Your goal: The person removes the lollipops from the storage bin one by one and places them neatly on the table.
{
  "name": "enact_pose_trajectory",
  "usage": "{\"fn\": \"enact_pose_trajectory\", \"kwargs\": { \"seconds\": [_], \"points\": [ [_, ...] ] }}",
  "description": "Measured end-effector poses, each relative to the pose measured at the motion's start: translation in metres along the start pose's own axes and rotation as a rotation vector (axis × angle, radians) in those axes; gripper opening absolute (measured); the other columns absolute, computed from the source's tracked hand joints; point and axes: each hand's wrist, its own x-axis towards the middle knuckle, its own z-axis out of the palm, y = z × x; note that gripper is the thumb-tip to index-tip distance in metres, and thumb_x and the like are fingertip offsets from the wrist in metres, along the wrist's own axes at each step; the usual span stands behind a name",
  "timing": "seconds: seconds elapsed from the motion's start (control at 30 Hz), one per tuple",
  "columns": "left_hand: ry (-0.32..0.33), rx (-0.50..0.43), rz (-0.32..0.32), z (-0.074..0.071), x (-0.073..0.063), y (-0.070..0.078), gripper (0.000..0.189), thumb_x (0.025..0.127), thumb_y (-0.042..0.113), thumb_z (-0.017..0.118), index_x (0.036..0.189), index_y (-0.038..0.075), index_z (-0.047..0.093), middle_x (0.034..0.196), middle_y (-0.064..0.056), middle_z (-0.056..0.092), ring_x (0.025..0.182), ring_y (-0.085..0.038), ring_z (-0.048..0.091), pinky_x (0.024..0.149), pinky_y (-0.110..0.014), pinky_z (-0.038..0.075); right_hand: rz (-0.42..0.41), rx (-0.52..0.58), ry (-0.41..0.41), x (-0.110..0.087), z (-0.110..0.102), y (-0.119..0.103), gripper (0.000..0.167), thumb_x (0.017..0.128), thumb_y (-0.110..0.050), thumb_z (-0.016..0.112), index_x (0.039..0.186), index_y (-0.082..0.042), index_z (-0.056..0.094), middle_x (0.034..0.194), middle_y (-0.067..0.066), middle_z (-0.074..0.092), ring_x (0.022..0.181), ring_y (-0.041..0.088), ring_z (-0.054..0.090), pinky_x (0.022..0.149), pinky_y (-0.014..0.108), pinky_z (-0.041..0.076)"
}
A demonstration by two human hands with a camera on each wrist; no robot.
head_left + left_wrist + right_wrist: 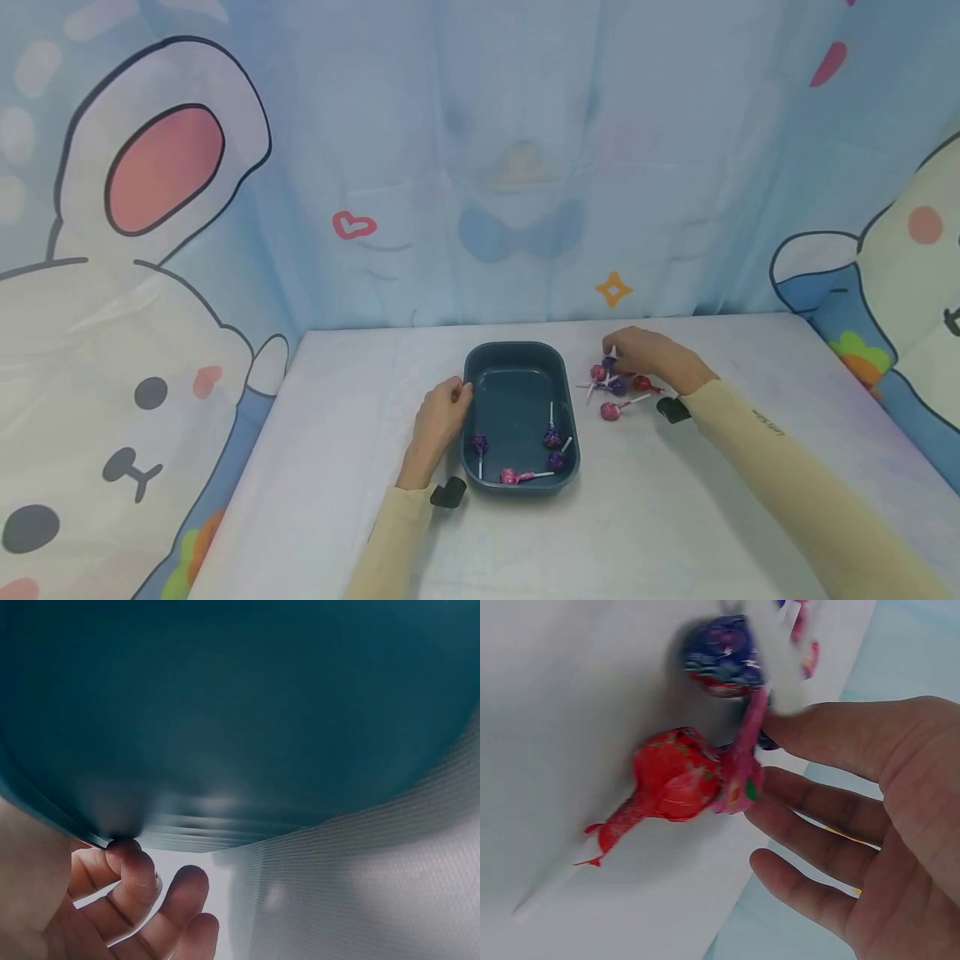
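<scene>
Tray (512,400) lower centre of frame; my left hand (438,417) pinches its left rim. Four lollipops (552,437) lie inside, lower end: that much looks done. Left over: a loose cluster (597,372) on the table (337,467), right of centre. My right hand (651,355) reaches in there; whether thumb and fingers clamp one, can't tell.

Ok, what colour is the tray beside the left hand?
The tray is dark teal, seen best in the head view.
</scene>
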Motion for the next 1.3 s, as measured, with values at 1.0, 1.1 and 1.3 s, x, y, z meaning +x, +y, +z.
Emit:
{"fn": "enact_pose_trajectory", "kwargs": {
  "seconds": [1.0,1.1,1.3],
  "points": [
    [0.008,0.007,0.024,-0.002,0.000,-0.002,0.032,0.103,0.030,0.051,0.076,0.013,0.050,0.064,0.002,0.045,0.057,-0.012,0.042,0.052,-0.026,0.032,-0.381,-0.141,0.082,-0.025,-0.025,-0.138,0.040,0.092,-0.020,0.073,0.128,-0.003,0.063,0.120,0.014,0.066,0.111,0.028,0.065,0.095,0.043,0.052],
    [0.009,0.009,0.023,-0.002,0.001,-0.002,0.032,0.103,0.031,0.052,0.076,0.013,0.050,0.065,0.002,0.046,0.057,-0.012,0.042,0.052,-0.027,0.032,-0.362,-0.169,-0.002,-0.024,-0.016,-0.149,0.040,0.093,-0.021,0.073,0.128,-0.004,0.063,0.121,0.012,0.067,0.113,0.027,0.064,0.099,0.043,0.051],
    [0.006,0.006,0.018,-0.002,0.001,-0.001,0.032,0.103,0.030,0.052,0.076,0.012,0.051,0.065,0.002,0.047,0.057,-0.013,0.043,0.052,-0.027,0.033,-0.303,-0.216,-0.112,-0.028,0.001,-0.163,0.029,0.090,-0.016,0.076,0.118,-0.010,0.070,0.112,0.006,0.072,0.104,0.023,0.068,0.095,0.043,0.054]
  ]
}}
